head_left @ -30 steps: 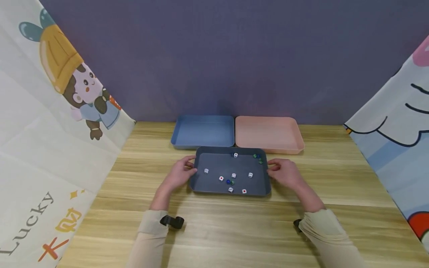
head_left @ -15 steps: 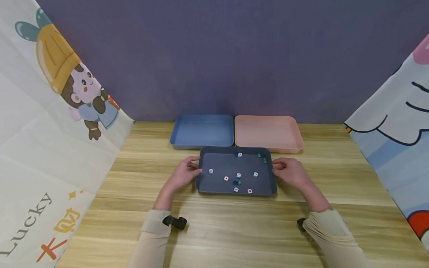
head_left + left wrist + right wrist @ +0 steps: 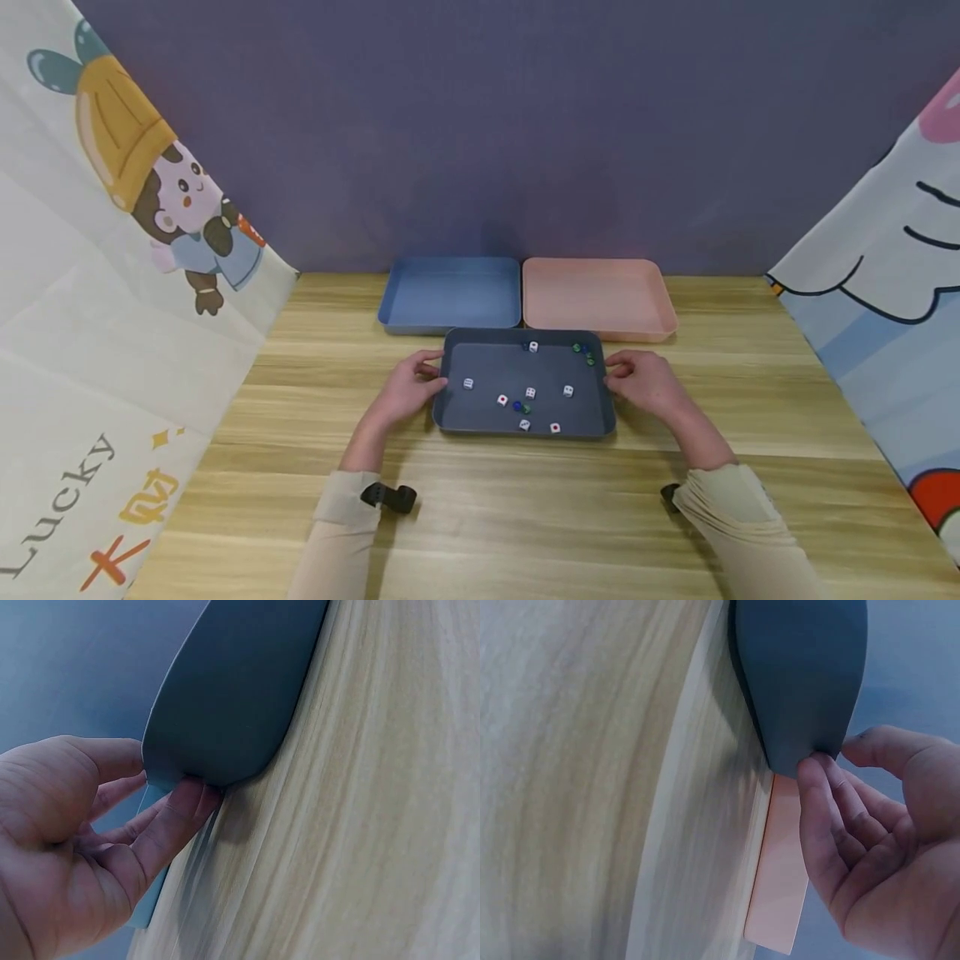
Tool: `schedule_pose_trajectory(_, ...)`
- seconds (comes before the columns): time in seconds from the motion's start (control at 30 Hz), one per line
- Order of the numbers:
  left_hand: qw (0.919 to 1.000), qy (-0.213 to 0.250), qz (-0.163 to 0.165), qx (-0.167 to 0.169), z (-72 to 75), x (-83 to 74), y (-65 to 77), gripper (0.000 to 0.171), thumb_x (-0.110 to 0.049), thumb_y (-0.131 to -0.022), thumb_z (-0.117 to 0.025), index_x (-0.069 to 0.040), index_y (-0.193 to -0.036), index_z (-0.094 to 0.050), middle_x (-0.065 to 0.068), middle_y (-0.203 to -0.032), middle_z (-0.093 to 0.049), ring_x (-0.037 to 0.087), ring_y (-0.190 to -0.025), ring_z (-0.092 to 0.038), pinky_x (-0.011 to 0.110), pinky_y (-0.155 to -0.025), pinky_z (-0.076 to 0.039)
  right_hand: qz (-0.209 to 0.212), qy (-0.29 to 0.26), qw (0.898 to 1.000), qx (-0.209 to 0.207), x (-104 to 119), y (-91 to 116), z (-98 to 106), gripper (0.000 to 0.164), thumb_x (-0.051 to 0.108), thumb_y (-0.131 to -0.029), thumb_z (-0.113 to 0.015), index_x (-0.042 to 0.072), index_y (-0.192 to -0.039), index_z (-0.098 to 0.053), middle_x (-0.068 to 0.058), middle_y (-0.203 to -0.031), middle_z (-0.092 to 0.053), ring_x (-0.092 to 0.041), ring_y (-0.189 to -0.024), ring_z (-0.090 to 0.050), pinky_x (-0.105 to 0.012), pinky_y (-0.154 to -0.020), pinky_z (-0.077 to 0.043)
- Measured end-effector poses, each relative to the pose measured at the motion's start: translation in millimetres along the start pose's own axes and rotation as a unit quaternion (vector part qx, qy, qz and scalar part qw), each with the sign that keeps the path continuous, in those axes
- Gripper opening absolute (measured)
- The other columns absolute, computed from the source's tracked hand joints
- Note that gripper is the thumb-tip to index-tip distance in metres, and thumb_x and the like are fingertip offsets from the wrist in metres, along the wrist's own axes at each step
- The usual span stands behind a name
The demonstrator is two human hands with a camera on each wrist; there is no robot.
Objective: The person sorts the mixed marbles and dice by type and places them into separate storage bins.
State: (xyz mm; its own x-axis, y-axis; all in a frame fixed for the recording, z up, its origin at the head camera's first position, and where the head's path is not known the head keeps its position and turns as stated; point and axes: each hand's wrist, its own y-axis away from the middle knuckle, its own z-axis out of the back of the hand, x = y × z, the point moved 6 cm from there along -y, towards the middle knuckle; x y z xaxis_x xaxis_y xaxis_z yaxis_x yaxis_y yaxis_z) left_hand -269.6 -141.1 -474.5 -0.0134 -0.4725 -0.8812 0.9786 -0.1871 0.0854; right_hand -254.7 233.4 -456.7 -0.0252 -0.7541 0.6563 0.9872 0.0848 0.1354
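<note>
A dark grey tray [image 3: 480, 421] stands on the wooden table, held at both short ends. My left hand [image 3: 408, 387] pinches its left end, the thumb at the rim and the fingertips low on the outer wall, as the left wrist view shows. On the opposite end my right hand [image 3: 645, 383] grips the same way, thumb over the rim and fingers against the wall [image 3: 802, 682]. Several white dice lie scattered inside, among them a red-dotted die [image 3: 502, 400]. Small green and blue marbles share the tray, some near a blue marble [image 3: 517, 406], others around a green marble [image 3: 590, 361] in the far right corner.
Behind the grey tray, a blue tray [image 3: 450, 296] and a pink tray [image 3: 596, 296] stand side by side with nothing in them. A dark backdrop [image 3: 480, 133] rises behind the table [image 3: 525, 517]. Printed cloths hang at both sides.
Both hands have shifted the grey tray to the right, then slightly back left. The dice and marbles went along with it. The blue and pink trays stay in place.
</note>
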Motion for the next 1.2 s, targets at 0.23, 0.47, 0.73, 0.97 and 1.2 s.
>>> schedule_pose_trajectory(0.23,0.9999,-0.009,0.004,-0.002,0.4,0.5,-0.5,0.05,-0.006,-0.09,-0.07,-0.006,-0.138,-0.054,0.015,-0.108,-0.065,0.027,-0.102,-0.061,0.033,-0.077,-0.053,0.054,0.086,0.995,-0.018,25,5,12,0.039,0.017,-0.088,-0.069,-0.001,-0.123,-0.064,-0.012,-0.098,-0.07,-0.024,-0.081,-0.065,-0.041,-0.066,-0.051)
schedule_pose_trajectory(0.47,0.9999,-0.009,-0.002,-0.011,-0.5,0.5,-1.7,0.051,-0.005,-0.089,-0.071,-0.006,-0.137,-0.055,0.015,-0.105,-0.066,0.027,-0.099,-0.062,0.034,-0.077,-0.054,0.151,0.155,0.976,0.028,114,-6,2,0.023,0.02,-0.088,-0.072,0.008,-0.107,-0.073,-0.003,-0.093,-0.07,-0.02,-0.086,-0.065,-0.041,-0.074,-0.052)
schedule_pose_trajectory(0.73,0.9998,-0.002,-0.008,-0.017,-1.1,1.8,-1.6,0.05,-0.005,-0.088,-0.071,-0.008,-0.136,-0.057,0.015,-0.102,-0.067,0.026,-0.097,-0.063,0.035,-0.077,-0.053,0.232,0.108,0.96,0.11,183,-30,-49,0.014,0.017,-0.089,-0.071,0.014,-0.102,-0.074,0.003,-0.093,-0.069,-0.013,-0.085,-0.064,-0.033,-0.075,-0.053)
schedule_pose_trajectory(0.97,0.9998,0.004,-0.001,-0.018,-2.0,5.6,-2.0,0.052,-0.006,-0.088,-0.071,-0.008,-0.138,-0.055,0.013,-0.101,-0.068,0.024,-0.095,-0.064,0.033,-0.074,-0.053,0.251,0.161,0.94,0.166,185,-54,-98,0.014,0.022,-0.086,-0.075,0.015,-0.098,-0.075,0.007,-0.086,-0.067,-0.008,-0.078,-0.062,-0.032,-0.073,-0.052)
schedule_pose_trajectory(1.2,0.9998,0.0,-0.001,-0.02,-3.3,8.1,-2.5,0.046,-0.006,-0.089,-0.071,-0.003,-0.134,-0.059,0.01,-0.099,-0.069,0.023,-0.094,-0.066,0.031,-0.072,-0.053,0.219,0.223,0.929,0.199,176,-68,-130,0.017,0.034,-0.081,-0.08,0.022,-0.092,-0.074,0.012,-0.08,-0.064,-0.006,-0.07,-0.059,-0.033,-0.072,-0.052)
